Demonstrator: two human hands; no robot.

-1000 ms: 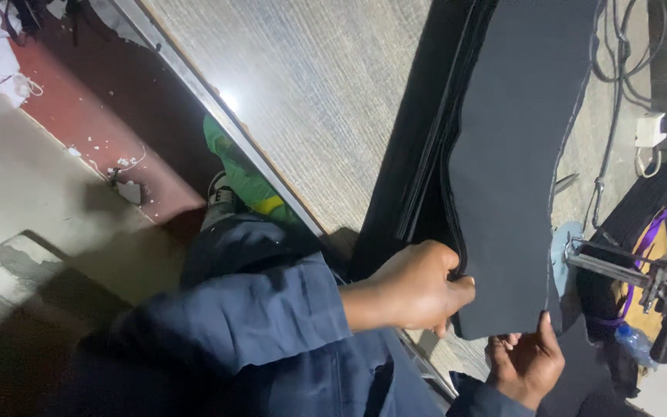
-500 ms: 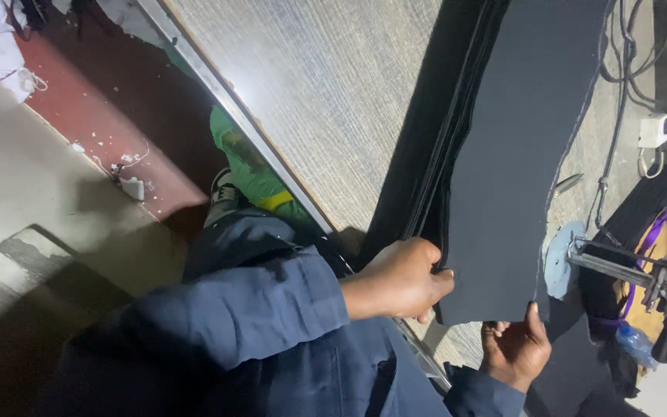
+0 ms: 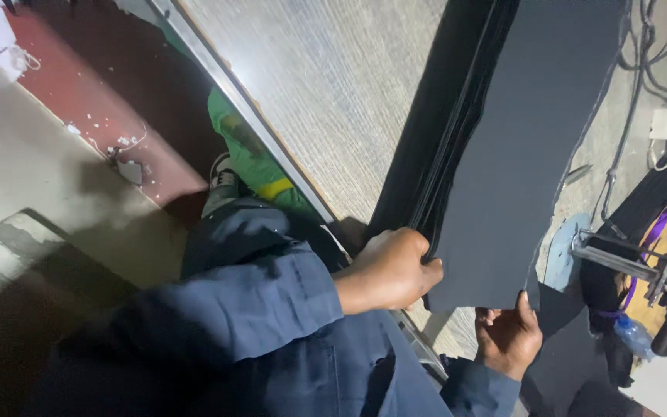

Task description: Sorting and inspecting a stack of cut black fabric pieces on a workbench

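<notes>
- Your left hand [image 3: 391,270] had its fingers curled, pinching the near ends of the stacked dark fabric sheets [image 3: 457,131] at the table's [image 3: 333,85] near edge.
- Your right hand [image 3: 509,336] gripped the bottom edge of the top sheet [image 3: 519,154], fingers closed on it from beneath.
- The fabric looked light, soft and floppy (likely to sag), so the corners seemed the best hold.
- Open tabletop lay to the left; a metal tool [image 3: 627,262] and cables [image 3: 634,62] crowded the right edge.
</notes>
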